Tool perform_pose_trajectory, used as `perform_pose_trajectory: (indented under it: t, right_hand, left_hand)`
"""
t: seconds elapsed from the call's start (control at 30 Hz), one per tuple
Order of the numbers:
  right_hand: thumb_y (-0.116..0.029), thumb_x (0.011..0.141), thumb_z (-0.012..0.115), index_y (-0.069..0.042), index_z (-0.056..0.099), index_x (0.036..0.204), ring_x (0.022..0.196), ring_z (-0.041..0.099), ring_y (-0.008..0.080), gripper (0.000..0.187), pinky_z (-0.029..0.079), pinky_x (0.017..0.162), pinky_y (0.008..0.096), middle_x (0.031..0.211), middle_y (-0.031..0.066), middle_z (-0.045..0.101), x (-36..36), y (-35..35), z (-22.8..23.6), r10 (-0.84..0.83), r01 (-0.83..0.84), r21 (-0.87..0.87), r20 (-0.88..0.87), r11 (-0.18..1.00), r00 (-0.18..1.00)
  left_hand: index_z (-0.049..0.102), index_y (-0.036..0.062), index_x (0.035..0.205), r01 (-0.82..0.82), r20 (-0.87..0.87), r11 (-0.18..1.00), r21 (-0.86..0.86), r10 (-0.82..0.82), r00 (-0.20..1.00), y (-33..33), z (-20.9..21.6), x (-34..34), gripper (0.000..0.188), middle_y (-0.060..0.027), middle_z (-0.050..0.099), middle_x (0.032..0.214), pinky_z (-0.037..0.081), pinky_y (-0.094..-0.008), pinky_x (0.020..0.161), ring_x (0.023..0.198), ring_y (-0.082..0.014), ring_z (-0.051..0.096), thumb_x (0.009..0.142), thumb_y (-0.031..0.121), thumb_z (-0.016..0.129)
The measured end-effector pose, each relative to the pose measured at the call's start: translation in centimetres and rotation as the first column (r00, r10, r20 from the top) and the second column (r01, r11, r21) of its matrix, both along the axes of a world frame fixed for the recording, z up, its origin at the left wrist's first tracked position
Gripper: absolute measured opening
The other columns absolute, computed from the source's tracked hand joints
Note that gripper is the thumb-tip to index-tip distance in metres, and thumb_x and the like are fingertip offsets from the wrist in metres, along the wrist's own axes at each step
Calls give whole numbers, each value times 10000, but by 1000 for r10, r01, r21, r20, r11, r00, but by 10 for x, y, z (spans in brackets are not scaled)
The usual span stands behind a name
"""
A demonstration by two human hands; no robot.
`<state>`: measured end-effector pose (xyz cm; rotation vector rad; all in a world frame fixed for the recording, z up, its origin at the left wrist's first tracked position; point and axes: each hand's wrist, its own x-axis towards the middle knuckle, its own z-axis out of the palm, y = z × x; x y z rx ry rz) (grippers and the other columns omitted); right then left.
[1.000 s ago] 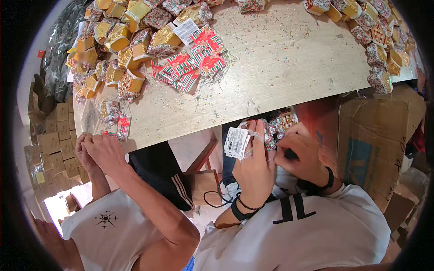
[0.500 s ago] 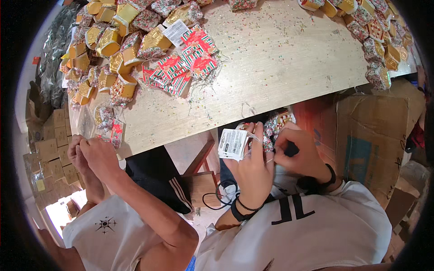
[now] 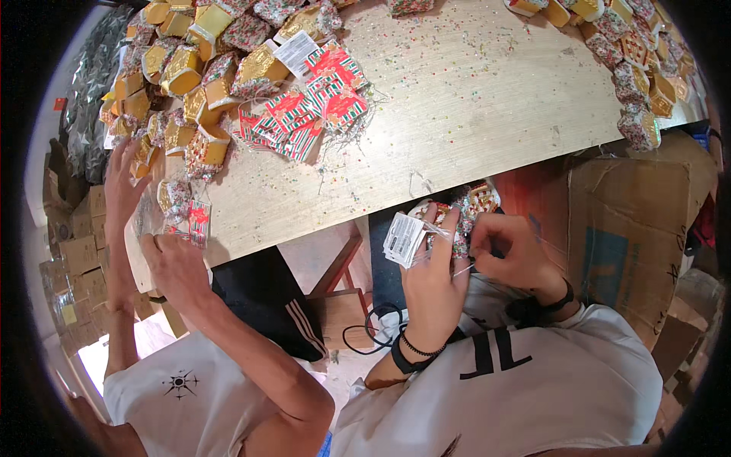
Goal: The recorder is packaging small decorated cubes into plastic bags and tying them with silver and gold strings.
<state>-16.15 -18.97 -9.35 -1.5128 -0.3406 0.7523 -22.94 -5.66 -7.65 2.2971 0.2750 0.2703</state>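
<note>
Over my lap, below the table's front edge, my left hand (image 3: 435,278) holds a small stack of white printed hang tags (image 3: 405,239), with thin pale strings running between its fingers. Close on its right, my right hand (image 3: 512,255) has thumb and fingertips curled into a pinch. A fine clear string runs from near my left fingers to this pinch, and loose strands trail at its right side. Just beyond both hands lies a sprinkle-covered ornament with gold and red parts (image 3: 481,199), partly hidden by my left fingers.
Gold and sprinkled ornaments (image 3: 183,70) are heaped on the table's left (image 3: 457,99), beside red-and-green striped tags (image 3: 293,114). More ornaments (image 3: 638,84) lie at far right. A co-worker's hands (image 3: 175,263) work at the left corner. A cardboard box (image 3: 628,236) stands at right.
My left hand and its tags have shifted slightly right, and my right fingers have drawn closer together. The co-worker's hands have parted, one reaching up to the ornament heap.
</note>
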Motion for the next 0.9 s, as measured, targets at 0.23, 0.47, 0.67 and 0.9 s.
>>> perform_pose_trajectory:
  t: [0.23, 0.47, 0.67, 0.9]
  right_hand:
    - [-19, 735, 614, -11, 537, 731, 587, 446, 32, 77, 360, 518, 199, 617, -15, 485, -2, 2, -1, 5, -3, -73, 34, 997, 999]
    - [-9, 740, 604, 1, 542, 727, 583, 472, 37, 65, 381, 521, 200, 637, -4, 525, -3, 5, -9, -36, 34, -29, -71, 999, 997]
    - [13, 768, 577, 6, 556, 747, 606, 535, 55, 30, 427, 549, 199, 662, 11, 556, -5, 5, -8, -65, 78, 26, -323, 997, 944]
    - [-4, 749, 604, -4, 561, 750, 598, 522, 51, 43, 425, 549, 202, 657, 6, 555, -15, 8, -7, -195, 202, -3, -270, 979, 943]
  left_hand:
    - [551, 106, 1205, -33, -52, 999, -8, 33, 998, -1, -5, -2, 588, -237, 504, 1246, 421, -409, 887, 1063, -412, 529, 645, -51, 636]
    - [489, 93, 1275, 24, -109, 1000, 17, -22, 994, 0, -2, -4, 609, -287, 456, 1274, 219, -560, 1024, 1179, -466, 413, 688, 1, 623]
    - [488, 98, 1286, 53, -162, 976, 209, -19, 987, -3, 2, -3, 579, -260, 514, 1216, 228, -550, 1025, 1172, -456, 417, 722, 1, 578]
    - [484, 52, 1291, 95, -267, 975, 202, -38, 963, -1, 6, -1, 606, -272, 541, 1151, 309, -502, 960, 1109, -455, 462, 693, -5, 569]
